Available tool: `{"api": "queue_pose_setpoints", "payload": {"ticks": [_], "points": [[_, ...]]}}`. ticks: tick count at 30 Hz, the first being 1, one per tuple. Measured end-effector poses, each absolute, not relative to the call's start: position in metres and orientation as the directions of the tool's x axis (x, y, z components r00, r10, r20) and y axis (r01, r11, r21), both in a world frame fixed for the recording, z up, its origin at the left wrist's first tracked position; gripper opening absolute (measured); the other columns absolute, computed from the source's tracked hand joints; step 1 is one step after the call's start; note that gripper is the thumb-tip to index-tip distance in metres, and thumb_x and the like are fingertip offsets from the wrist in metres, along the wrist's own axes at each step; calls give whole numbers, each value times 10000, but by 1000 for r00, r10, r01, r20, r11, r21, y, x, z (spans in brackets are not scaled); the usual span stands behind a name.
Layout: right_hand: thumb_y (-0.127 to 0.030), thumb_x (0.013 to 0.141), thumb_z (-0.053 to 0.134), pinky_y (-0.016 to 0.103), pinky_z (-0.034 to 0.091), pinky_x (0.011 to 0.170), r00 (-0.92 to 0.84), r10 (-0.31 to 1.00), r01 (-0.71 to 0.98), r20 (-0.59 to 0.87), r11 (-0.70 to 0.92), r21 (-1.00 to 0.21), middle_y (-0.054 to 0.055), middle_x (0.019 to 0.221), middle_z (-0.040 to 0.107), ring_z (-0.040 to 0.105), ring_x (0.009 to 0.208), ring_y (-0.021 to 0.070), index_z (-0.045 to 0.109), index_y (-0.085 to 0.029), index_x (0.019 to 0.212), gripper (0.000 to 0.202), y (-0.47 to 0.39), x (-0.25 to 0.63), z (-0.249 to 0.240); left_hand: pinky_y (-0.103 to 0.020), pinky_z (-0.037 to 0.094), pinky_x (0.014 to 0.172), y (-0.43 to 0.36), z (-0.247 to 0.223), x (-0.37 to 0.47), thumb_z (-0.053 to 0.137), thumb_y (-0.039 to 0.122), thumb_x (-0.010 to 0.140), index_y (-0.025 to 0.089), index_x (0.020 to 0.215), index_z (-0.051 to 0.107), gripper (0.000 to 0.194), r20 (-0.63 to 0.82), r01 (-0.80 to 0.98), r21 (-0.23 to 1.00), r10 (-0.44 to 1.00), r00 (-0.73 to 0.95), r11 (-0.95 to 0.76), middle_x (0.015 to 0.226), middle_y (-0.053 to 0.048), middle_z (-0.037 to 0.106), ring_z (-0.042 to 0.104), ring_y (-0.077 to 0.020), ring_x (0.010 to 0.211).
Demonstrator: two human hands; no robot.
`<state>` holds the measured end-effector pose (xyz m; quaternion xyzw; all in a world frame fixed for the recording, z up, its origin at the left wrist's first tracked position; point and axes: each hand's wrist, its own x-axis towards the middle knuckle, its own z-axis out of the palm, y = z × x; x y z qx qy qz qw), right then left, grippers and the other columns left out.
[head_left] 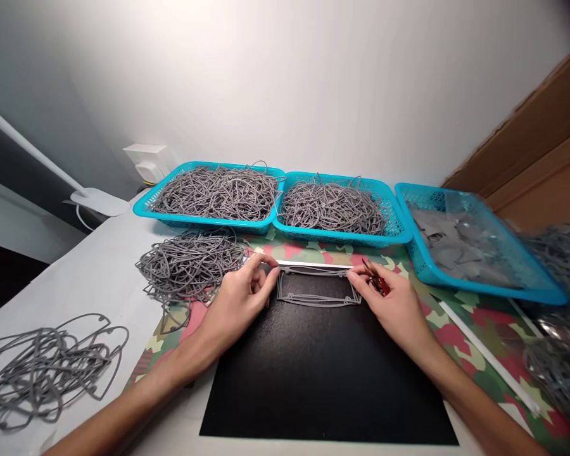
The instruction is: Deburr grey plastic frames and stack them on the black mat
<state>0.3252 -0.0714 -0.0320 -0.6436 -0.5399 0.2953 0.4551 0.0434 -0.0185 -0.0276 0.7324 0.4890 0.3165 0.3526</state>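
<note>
Several thin grey rectangular loops [319,303], which look like rubber seals, lie stacked at the far end of a black mat [332,380]. Small tabs show along their long sides. My left hand [242,288] pinches the far left corner of the stack between thumb and fingers. At the far right corner, my right hand [387,294] pinches the loops with thumb and forefinger. A small red-handled tool [380,285] with a dark pointed tip is also tucked in the fingers of that hand; its kind is mostly hidden.
Two blue baskets [204,220] [342,238] full of grey loops stand along the wall. A third basket [484,289] holds clear bags. Loose piles of loops [190,263] [52,367] lie at left. A white strip [489,354] and bagged loops [558,373] are at right.
</note>
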Motion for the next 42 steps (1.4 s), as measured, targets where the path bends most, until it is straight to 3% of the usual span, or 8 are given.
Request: {"api": "queue_pose_setpoints", "payload": {"ticks": [9,14,18,22,28,31,34,42], "points": [[-589,1049,658,272,541,644,222,956,536,194,47,-843,55,910,768,718,810,227,698,-251,1025,341,-81,329,-33,-242,418,578,-26,-12,29,567,440,1104,249,1140,629,205,153,503,804,927,341,-318,625,93,518,543,-132,538],[-526,1094,622,269,529,625,182,950,600,253,96,-794,5,813,626,632,706,197,691,-273,1051,266,-90,335,-43,-312,483,720,-16,18,-26,582,557,1103,265,1089,703,317,294,749,509,904,311,-424,929,-18,701,654,-212,808],[-466,1099,616,280,522,625,142,942,672,304,134,-728,1,813,616,603,660,190,692,-286,1073,196,-91,335,-49,-413,529,917,-1,17,-69,622,700,1037,276,1241,733,484,320,835,343,889,327,-430,1194,-87,711,664,-333,1135],[-439,1089,623,285,531,634,143,936,718,321,125,-685,15,844,664,612,655,193,695,-291,1067,166,-91,334,-51,-446,514,995,3,6,-77,562,704,1072,277,1211,755,489,285,826,375,900,330,-421,1223,-84,717,652,-340,1206],[-529,1085,619,298,552,606,174,921,704,348,131,-698,39,843,711,668,659,215,716,-277,1031,275,-88,336,-52,-370,515,813,4,17,-68,532,673,1096,278,1097,766,459,332,813,437,909,251,-384,1218,-66,719,691,-266,1009],[-552,1088,613,292,574,622,165,917,707,363,147,-692,39,825,722,692,664,218,723,-276,1013,306,-87,335,-51,-386,536,842,10,21,-69,557,728,1056,269,1179,771,521,351,842,383,903,248,-379,1208,-86,755,704,-306,1051],[-560,1083,616,293,591,641,162,910,716,381,158,-681,37,834,740,713,673,221,733,-280,1009,313,-87,334,-52,-393,538,828,16,20,-71,541,765,1033,264,1072,814,573,304,866,336,913,273,-371,1086,-90,799,712,-334,1042],[-490,1080,631,309,606,683,160,904,715,397,172,-678,51,887,757,738,746,244,725,-286,1023,232,-88,336,-56,-351,504,767,6,29,-69,610,668,1035,303,972,827,429,333,860,409,927,172,-306,1069,-49,817,713,-304,1026]]}}
